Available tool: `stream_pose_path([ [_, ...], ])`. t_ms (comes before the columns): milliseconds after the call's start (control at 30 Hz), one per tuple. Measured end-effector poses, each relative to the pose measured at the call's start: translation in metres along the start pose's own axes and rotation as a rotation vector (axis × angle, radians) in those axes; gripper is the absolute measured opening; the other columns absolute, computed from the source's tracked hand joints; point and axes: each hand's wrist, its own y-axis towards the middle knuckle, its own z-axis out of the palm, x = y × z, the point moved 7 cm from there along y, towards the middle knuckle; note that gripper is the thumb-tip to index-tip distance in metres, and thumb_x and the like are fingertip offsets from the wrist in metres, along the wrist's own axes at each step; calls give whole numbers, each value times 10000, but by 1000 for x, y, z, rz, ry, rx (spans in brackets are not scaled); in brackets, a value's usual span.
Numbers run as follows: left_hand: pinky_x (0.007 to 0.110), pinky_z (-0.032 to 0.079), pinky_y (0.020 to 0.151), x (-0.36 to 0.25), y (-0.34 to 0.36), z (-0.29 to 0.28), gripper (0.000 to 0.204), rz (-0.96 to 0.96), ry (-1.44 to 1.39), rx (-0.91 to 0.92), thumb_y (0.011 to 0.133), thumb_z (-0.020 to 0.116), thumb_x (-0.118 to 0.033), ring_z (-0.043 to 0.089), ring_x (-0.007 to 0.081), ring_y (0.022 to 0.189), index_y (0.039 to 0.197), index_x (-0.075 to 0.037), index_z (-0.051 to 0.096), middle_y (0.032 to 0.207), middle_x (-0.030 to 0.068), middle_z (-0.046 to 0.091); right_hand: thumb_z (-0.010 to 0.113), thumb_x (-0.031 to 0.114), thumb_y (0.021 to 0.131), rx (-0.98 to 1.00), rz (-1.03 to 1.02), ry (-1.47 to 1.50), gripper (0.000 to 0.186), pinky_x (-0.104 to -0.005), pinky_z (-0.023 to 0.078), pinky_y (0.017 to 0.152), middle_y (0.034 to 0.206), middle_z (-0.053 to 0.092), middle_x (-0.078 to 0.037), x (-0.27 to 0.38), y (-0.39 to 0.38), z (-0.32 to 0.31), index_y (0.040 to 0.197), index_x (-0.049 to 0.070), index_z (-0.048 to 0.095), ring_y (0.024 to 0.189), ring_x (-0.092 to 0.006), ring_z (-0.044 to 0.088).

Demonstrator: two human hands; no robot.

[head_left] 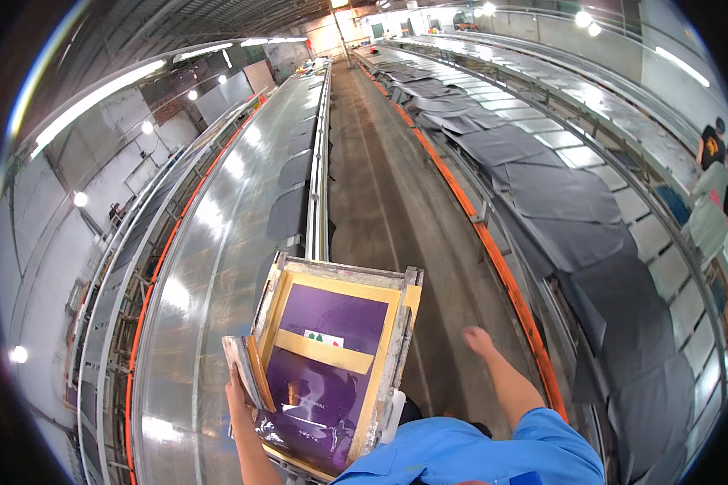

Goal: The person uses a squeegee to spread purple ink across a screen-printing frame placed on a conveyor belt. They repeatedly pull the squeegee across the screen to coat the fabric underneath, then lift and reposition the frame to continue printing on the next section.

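Down a long grey-brown aisle [372, 170] we look, and front and near is one screen frame [344, 271]: that's our marker. It sits over the right edge of a glossy tabletop [218, 283], with the aisle to its right. Two other people [710, 202] are far to the right of the frame. Inside the frame, look what its shallow well carries: one purple mesh [344, 311], wet-looking at the near end, one broad yellow strip [325, 352] across it, and one small white patch [323, 338] with green and red marks. One wooden squeegee [247, 368] leans at the frame's left rim, our left hand [236, 398] closed around its outer side, some fingers hidden. Our right hand [479, 339], to the right of the frame, hangs over the aisle; its fingers look drawn in, though how tightly we can't tell. Beyond the frame, at least four dark pieces [289, 212] line that tabletop's edge; right of the frame, past one orange rail [497, 263], dark sheets [558, 194] overlap down a second tabletop [651, 237], too many for us to count.
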Motion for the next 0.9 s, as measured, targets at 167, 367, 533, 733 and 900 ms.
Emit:
stream_pose_path([
  [167, 382, 576, 774, -11, 48, 32, 887, -11, -30, -45, 881, 615, -740, 721, 262, 868, 1107, 114, 697, 999, 184, 727, 651, 252, 962, 68, -418, 177, 327, -370, 535, 822, 1014, 736, -150, 281, 117, -8, 1212, 42, 674, 898, -261, 700],
  [367, 382, 583, 788, -56, 173, 106, 910, 31, -64, -88, 880, 617, -740, 726, 271, 892, 1179, 118, 671, 1032, 197, 727, 643, 277, 973, 90, -421, 207, 295, -384, 536, 786, 931, 732, -159, 239, 206, 13, 1131, 36, 701, 854, -269, 702],
  [533, 383, 583, 739, -111, 277, 219, 882, 93, -129, 127, 896, 610, -728, 720, 253, 877, 1111, 124, 689, 1027, 196, 725, 581, 294, 953, 25, 419, -124, 299, -492, 550, 755, 875, 730, -156, -69, 143, 29, 968, 45, 746, 804, -337, 705],
  [733, 351, 554, 737, -141, 364, 271, 834, 15, 34, 113, 898, 618, -717, 693, 225, 831, 1043, 99, 712, 938, 147, 719, 577, 315, 955, 396, 1024, -166, 320, -481, 546, 766, 874, 732, -155, -132, 7, 41, 949, 40, 740, 806, -328, 705],
  [900, 378, 544, 814, -167, 451, 369, 877, 4, 172, 104, 878, 610, -745, 700, 256, 910, 1039, 110, 721, 991, 176, 729, 574, 332, 957, 410, 1104, -76, 339, -473, 543, 775, 873, 734, -155, -109, 77, 38, 933, 35, 736, 808, -320, 705],
])
